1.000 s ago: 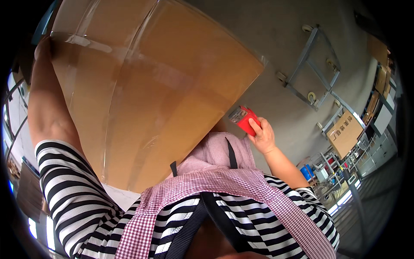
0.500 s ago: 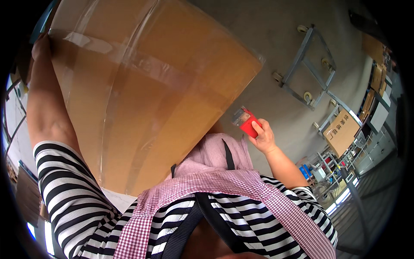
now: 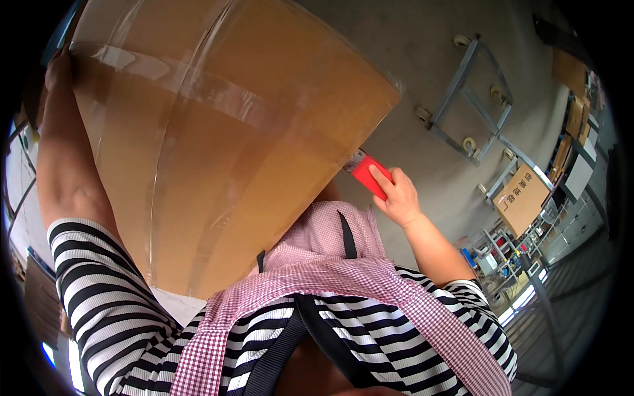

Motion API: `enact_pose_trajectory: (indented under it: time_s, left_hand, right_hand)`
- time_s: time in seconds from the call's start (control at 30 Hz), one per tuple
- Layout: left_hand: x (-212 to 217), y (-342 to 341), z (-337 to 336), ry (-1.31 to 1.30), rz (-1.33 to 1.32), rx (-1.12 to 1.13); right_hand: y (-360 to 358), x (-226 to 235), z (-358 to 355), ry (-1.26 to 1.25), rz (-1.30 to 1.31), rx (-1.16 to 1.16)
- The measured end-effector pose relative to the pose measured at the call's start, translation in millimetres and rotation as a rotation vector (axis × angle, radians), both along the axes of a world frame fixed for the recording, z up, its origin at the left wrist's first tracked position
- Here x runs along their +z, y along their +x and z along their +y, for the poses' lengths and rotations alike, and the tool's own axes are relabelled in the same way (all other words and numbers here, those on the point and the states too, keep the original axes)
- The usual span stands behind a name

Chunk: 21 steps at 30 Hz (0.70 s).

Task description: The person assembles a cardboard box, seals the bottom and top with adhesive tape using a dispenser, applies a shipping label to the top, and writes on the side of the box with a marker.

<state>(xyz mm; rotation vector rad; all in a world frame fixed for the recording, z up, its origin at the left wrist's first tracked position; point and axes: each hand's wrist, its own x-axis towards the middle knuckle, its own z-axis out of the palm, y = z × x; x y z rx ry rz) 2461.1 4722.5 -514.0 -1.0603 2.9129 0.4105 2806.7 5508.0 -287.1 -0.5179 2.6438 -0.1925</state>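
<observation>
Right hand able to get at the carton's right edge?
Likely yes: the right hand holds a red tool whose front end is by the edge of the carton, nothing visible between. Contact unclear.

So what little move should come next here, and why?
Probably the right hand should ease the red tool gently against the large carton: the tool's tip appears at its edge, though contact is unclear, and the left hand is at the carton's opposite side.

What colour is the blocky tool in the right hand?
The blocky tool is red with a greyish front end, best seen in the head view.
</observation>
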Motion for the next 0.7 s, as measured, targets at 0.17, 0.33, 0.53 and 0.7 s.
enact_pose_trajectory:
  time_s: [0.17, 0.33, 0.53, 0.7]
  left_hand:
    - [26.5, 43.6, 37.5, 0.348, 0.404, -0.254]
    - [80.6, 134.2, 76.4, -0.054, 0.674, -0.599]
    - [145.1, 302.8, 220.5, 0.622, 0.646, -0.234]
    - [307.1, 432.2, 342.7, 1.96, 0.056, 0.154]
  right_hand:
    - [-14.7, 27.5, -36.2, 0.153, -0.197, -0.153]
    - [-3.1, 57.3, -31.7, 0.13, -0.328, -0.388]
    - [62.9, 153.5, -67.7, -0.196, -0.052, -0.36]
    - [104.4, 204.2, -141.4, -0.491, 0.131, -0.184]
